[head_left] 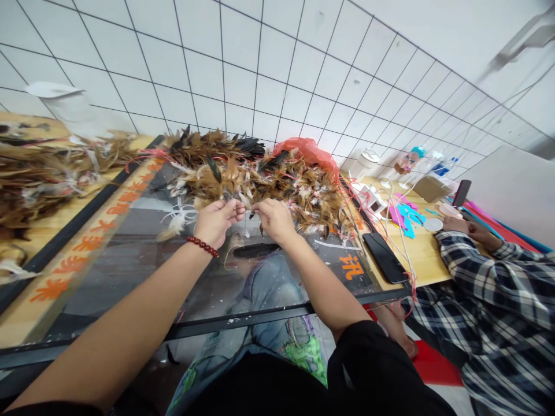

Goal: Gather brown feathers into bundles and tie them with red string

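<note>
1. Head view: left hand (221,219) and right hand (274,219) meet near the centre of the frame, thumbs and forefingers pinched together.
2. Both appear to grasp a small pale feather (245,201) between the fingertips; which part each pinches is too small to tell.
3. Just beyond the hands, a heap of brown feathers (299,190) spreads across the centre. A red plastic bag (307,151) lies behind it.
4. Left of the left hand, white feather (177,222) on a dark clear-topped panel (130,277). The panel rests on the wooden bench (433,263).
5. Handling note (judgement): grip low on the quill, vane left uncrushed. Light fingertip pressure should suffice; a hard squeeze would likely bend the shaft.
6. Judgement: forearms low and steady, wrists off the heap, so loose feathers neither snag nor scatter. Red bead bracelet (203,247) on the left wrist could catch strands.
7. Right of frame: black phone (385,258) beside tangled pinkish string (411,289); another person's plaid sleeve (472,260), well apart from the hands.
</note>
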`<action>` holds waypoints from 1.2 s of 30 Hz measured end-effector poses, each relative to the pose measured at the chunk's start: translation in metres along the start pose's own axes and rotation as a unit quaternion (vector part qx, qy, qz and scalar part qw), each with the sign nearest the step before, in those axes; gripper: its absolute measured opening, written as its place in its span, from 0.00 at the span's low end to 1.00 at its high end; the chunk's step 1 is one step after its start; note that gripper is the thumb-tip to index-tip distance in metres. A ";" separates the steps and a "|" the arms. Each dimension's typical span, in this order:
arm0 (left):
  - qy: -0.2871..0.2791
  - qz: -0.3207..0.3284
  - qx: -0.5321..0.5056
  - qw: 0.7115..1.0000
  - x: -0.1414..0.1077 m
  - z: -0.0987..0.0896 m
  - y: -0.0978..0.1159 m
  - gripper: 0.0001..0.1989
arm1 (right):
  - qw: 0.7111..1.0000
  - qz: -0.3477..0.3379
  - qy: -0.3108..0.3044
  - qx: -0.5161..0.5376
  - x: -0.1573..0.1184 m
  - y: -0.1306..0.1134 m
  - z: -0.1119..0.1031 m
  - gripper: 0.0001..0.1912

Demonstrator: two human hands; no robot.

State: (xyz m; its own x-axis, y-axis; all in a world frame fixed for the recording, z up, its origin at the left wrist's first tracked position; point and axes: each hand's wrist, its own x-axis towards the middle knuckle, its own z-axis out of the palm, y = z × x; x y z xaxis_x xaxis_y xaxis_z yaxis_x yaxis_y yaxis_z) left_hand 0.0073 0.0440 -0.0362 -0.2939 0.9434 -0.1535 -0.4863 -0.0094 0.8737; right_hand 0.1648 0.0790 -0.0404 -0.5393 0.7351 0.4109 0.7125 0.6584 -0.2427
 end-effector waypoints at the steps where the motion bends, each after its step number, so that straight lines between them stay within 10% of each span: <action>1: -0.005 -0.006 0.010 1.000 -0.001 0.000 0.000 0.07 | 1.000 -0.013 0.006 -0.019 -0.001 -0.001 -0.001 0.15; 18: -0.087 0.019 0.260 0.962 0.000 -0.002 -0.004 0.11 | 0.996 -0.026 0.042 -0.073 -0.003 0.001 0.000 0.16; 24: 0.027 0.024 0.126 0.991 0.004 -0.002 0.001 0.07 | 0.986 0.148 0.066 -0.036 0.000 0.024 -0.005 0.15; 31: 0.036 0.016 0.048 0.998 0.004 -0.003 0.002 0.04 | 0.984 0.152 0.011 -0.095 -0.003 0.030 0.005 0.14; 36: 0.025 -0.004 0.026 0.999 0.002 -0.002 0.003 0.05 | 0.947 0.215 0.135 0.195 0.005 0.030 0.003 0.06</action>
State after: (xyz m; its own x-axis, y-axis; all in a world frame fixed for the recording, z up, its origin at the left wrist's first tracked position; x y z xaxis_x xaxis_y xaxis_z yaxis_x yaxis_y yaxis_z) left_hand 0.0037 0.0456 -0.0346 -0.3317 0.9257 -0.1819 -0.4458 0.0161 0.8950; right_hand 0.1820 0.1031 -0.0477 -0.0647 0.9152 0.3979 0.5913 0.3563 -0.7235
